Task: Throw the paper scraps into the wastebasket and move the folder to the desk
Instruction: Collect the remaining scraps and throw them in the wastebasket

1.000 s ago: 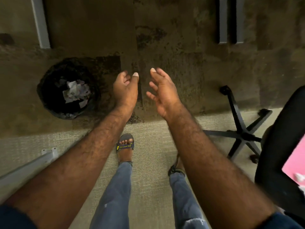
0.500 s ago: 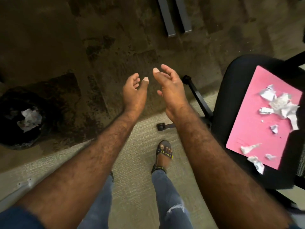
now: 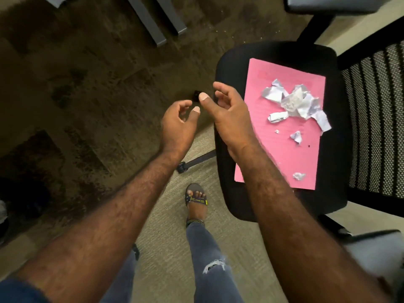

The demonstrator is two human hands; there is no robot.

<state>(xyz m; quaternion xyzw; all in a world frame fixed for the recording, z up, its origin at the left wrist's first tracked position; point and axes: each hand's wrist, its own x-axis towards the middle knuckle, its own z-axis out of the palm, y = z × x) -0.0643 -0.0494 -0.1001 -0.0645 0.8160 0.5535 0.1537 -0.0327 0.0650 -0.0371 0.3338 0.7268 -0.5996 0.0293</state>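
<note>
Both hands, left [image 3: 178, 125] and right [image 3: 227, 114], hung empty, fingers loosely spread. The paper scraps [image 3: 295, 103] lay on the pink folder [image 3: 282, 149] on the chair seat [image 3: 227, 193]; light, crumpled, probably best scooped together.

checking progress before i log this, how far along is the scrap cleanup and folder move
Partway at most. Done: nothing can be confirmed here, since the wastebasket is not clearly in view. In hand: nothing; the left hand and right hand are both open and empty. Left: paper scraps lie on the pink folder, which rests on the black chair seat, not on a desk.
</note>
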